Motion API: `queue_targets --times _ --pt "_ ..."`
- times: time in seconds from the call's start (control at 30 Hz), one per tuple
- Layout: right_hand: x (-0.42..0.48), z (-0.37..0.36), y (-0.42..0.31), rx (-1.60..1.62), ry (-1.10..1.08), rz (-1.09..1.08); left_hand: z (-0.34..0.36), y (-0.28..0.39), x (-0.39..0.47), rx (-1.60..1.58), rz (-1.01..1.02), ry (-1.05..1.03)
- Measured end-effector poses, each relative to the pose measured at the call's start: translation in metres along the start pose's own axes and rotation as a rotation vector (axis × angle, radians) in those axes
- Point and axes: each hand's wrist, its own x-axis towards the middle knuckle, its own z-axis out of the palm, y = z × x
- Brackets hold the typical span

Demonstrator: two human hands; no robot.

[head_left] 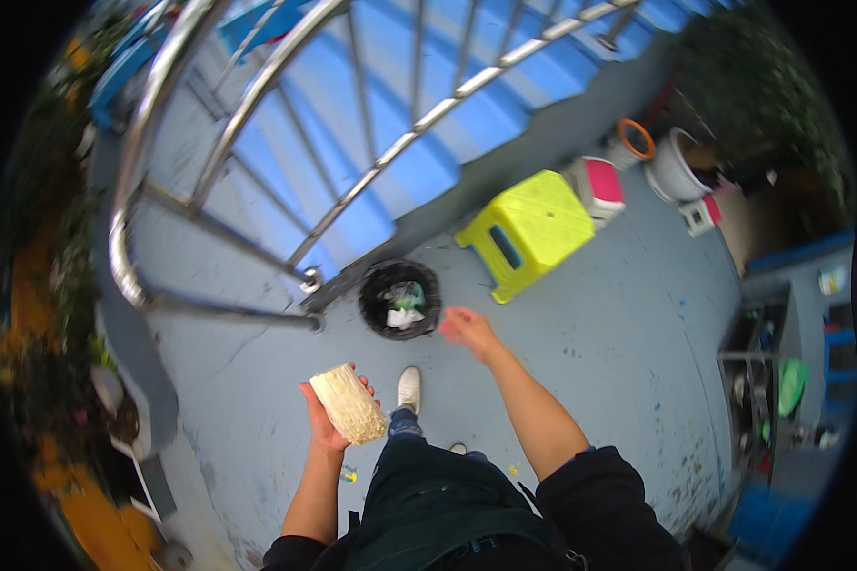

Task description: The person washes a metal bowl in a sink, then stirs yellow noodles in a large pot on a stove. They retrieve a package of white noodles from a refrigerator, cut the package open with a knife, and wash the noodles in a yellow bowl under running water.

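Note:
My left hand [323, 422] holds a cream-coloured bundle of fine strands [348, 404], which looks like enoki mushrooms. Its thumb lies along one side and the fingertips show on the other. My right hand [467, 331] is stretched forward, just right of the rim of a round bin [435, 289] lined with a black bag. Blur hides whether its reddish fingertips pinch anything. White crumpled waste [404, 317] and some greenish clear plastic [408, 294] lie inside the bin.
A yellow plastic stool [543, 214] stands beyond my right hand. Steel railings [393, 160] border blue steps ahead. Farther right are a white plant pot [675, 168] and a metal rack [748, 357]. A low curved wall [139, 371] runs along the left.

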Motion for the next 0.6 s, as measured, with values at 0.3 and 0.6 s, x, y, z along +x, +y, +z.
queue_targets --times 0.3,0.6 --pt "-0.29 -0.248 0.191 -0.401 1.052 0.083 0.079 -0.119 0.136 0.343 -0.782 -0.253" --pt "-0.473 -0.277 0.278 0.524 1.649 0.02 0.176 -0.425 0.158 0.469 -1.102 -0.381"
